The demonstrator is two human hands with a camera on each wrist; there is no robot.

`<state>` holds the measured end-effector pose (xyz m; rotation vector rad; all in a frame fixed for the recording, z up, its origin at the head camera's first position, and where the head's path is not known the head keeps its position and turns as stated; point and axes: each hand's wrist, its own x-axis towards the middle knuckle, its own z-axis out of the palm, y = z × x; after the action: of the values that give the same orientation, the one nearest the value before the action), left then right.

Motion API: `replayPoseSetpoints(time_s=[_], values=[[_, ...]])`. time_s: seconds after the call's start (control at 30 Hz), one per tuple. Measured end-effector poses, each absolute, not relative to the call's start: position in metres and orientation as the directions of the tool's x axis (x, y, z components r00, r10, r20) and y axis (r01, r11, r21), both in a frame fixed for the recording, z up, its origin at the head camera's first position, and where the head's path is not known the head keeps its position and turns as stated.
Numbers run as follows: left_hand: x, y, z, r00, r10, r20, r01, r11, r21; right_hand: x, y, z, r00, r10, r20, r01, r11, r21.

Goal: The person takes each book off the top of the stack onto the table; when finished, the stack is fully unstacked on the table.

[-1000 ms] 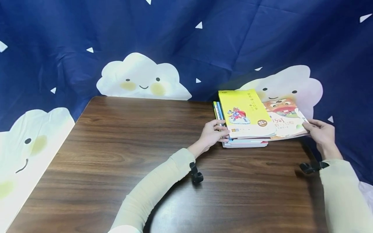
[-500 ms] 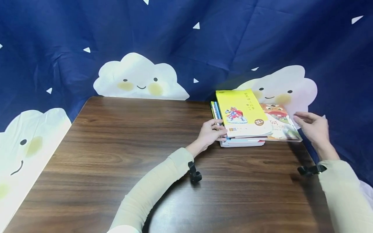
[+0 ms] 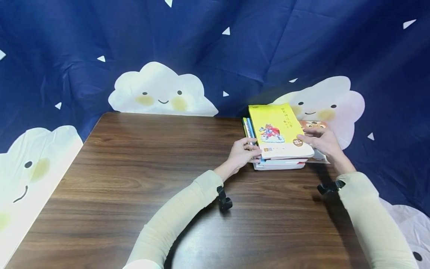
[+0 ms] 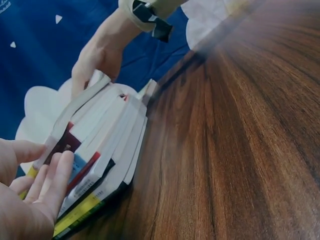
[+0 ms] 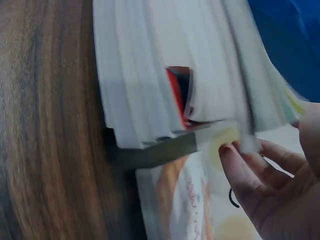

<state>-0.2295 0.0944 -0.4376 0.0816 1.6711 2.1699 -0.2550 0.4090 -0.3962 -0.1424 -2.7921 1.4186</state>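
- My left grip (image 3: 237,154): thumb at the near left corner of the yellow book (image 3: 277,117), fingers against the spines of the book stack (image 3: 280,167); whether it pinches, cannot tell.
- My right grip (image 3: 324,142): pinching the yellow book's right edge, thumb on cover.
- Yellow book: atop the stack on the worktop (image 3: 151,186), between both grips, neither nearer; long axis runs away from me.
- Round brown badge (image 3: 297,142): illegible.
- Vertical Chinese title (image 3: 286,116): too small to read.
- Picture book (image 3: 314,124), partly behind my right grip: lettering blurred.
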Motion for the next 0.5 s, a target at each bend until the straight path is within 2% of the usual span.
replayPoseSetpoints(time_s=[0.23,0.5], values=[[-0.231,0.093,-0.44,-0.923,0.335,-0.187,-0.259,-0.183,0.948,-0.258,0.411,-0.399,-0.99,0.038,-0.134,0.131,0.594,-0.794],[-0.234,0.091,-0.449,-0.938,0.294,-0.184,-0.236,-0.152,0.96,-0.25,0.418,-0.398,-0.964,0.001,-0.264,0.231,0.489,-0.841]])
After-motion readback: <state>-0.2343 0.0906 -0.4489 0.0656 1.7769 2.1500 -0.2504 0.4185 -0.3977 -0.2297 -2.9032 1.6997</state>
